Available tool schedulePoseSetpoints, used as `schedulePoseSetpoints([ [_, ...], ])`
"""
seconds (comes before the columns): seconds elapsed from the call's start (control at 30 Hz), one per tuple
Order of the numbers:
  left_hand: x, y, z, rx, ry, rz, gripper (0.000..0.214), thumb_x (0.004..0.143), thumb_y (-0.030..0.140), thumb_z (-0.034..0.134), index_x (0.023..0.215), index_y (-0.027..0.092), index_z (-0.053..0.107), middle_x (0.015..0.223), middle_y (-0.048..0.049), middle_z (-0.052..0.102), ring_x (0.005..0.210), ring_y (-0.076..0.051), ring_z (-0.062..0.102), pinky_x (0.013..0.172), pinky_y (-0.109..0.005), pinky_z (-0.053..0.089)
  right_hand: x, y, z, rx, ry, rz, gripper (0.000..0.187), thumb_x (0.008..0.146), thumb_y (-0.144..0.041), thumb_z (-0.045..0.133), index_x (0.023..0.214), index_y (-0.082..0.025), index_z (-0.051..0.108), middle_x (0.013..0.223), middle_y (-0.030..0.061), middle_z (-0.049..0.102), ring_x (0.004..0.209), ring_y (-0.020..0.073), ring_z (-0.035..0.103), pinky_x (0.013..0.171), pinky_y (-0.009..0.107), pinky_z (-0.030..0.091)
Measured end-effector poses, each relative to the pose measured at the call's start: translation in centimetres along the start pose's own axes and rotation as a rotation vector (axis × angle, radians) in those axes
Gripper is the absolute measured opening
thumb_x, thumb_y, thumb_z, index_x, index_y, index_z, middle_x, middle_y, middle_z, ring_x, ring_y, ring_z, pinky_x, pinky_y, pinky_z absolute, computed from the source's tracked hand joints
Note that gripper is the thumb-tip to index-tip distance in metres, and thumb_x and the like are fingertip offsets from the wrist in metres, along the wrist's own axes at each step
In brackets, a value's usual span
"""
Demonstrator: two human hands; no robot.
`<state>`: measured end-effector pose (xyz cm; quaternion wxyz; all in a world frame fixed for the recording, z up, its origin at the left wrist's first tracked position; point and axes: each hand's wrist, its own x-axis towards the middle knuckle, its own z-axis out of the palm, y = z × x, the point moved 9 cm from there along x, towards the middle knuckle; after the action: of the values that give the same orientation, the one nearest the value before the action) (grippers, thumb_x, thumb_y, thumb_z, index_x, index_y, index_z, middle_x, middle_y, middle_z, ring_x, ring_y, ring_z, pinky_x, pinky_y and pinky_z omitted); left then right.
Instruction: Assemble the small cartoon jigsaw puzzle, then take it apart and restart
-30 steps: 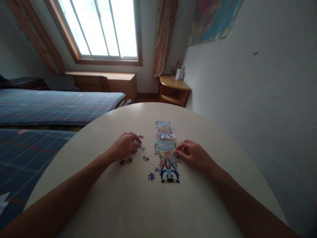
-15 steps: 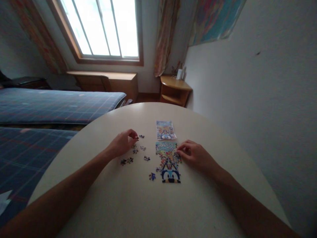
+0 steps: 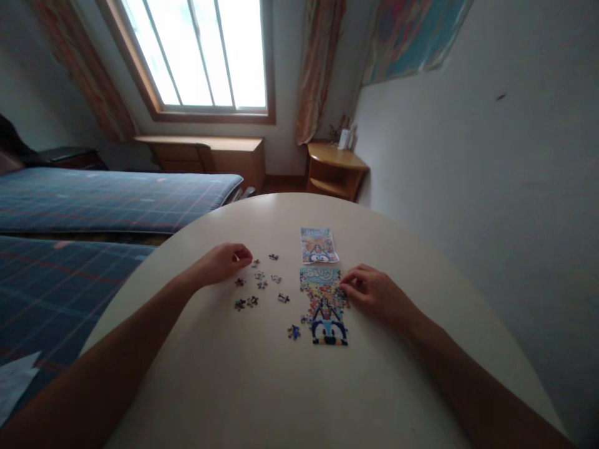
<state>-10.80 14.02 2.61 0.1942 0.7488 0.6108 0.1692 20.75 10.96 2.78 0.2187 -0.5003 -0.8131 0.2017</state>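
A partly built colourful jigsaw puzzle (image 3: 324, 305) lies on the round cream table (image 3: 262, 386). My right hand (image 3: 374, 293) rests at the puzzle's right edge, fingers curled against it. My left hand (image 3: 222, 262) sits to the left of several loose pieces (image 3: 259, 284), its fingers pinched together on a small piece that is barely visible. One stray piece (image 3: 294, 332) lies at the puzzle's lower left. A small reference picture (image 3: 319, 245) lies just beyond the puzzle.
Two beds with blue plaid covers (image 3: 103, 199) stand left of the table. A wooden corner shelf (image 3: 334, 168) and a low cabinet (image 3: 210, 156) sit under the window. The white wall (image 3: 491, 156) runs close along the table's right side.
My left hand has lifted off the loose pieces and drawn back to the left, fingers pinched. My right hand stays at the puzzle's edge. The view shifted slightly.
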Motion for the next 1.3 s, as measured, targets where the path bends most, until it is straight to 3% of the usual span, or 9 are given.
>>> schedulePoseSetpoints([
  [0.27,-1.0,0.9,1.2,-0.029,-0.200,-0.013,0.029,0.080,0.044,0.055,0.090,0.021,0.069,0.073,-0.0023,0.071,0.062,-0.017,0.063,0.060,-0.027,0.044,0.1,-0.1,0.0,-0.008,-0.007,0.009,0.017,0.086,-0.033,0.061,0.084,-0.022,0.074,0.088,0.0045,0.066,0.067,0.0144,0.058,0.065,0.028,0.045],
  [0.7,-2.1,-0.6,0.6,0.106,-0.307,-0.078,0.033,0.076,0.046,0.059,0.091,0.019,0.072,0.087,-0.0058,0.073,0.075,-0.021,0.065,0.066,-0.029,0.045,0.1,0.1,0.1,0.000,-0.009,-0.002,0.018,0.086,-0.033,0.061,0.085,-0.021,0.074,0.090,0.0049,0.067,0.067,0.0145,0.059,0.065,0.028,0.045],
  [1.07,-1.6,2.2,1.5,0.054,-0.181,0.053,0.033,0.081,0.044,0.058,0.103,0.021,0.070,0.090,-0.0047,0.070,0.077,-0.019,0.063,0.070,-0.028,0.045,0.1,0.3,0.2,0.001,-0.001,-0.005,0.018,0.086,-0.034,0.062,0.086,-0.022,0.074,0.091,0.0045,0.067,0.066,0.0139,0.059,0.064,0.028,0.045],
  [1.3,-1.5,2.9,1.7,0.085,-0.125,0.099,0.025,0.081,0.038,0.057,0.094,0.019,0.069,0.101,-0.0081,0.067,0.085,-0.021,0.062,0.076,-0.030,0.045,0.0,0.1,0.3,0.005,-0.009,0.002,0.018,0.086,-0.034,0.061,0.085,-0.021,0.074,0.091,0.0050,0.066,0.066,0.0142,0.059,0.063,0.027,0.045],
])
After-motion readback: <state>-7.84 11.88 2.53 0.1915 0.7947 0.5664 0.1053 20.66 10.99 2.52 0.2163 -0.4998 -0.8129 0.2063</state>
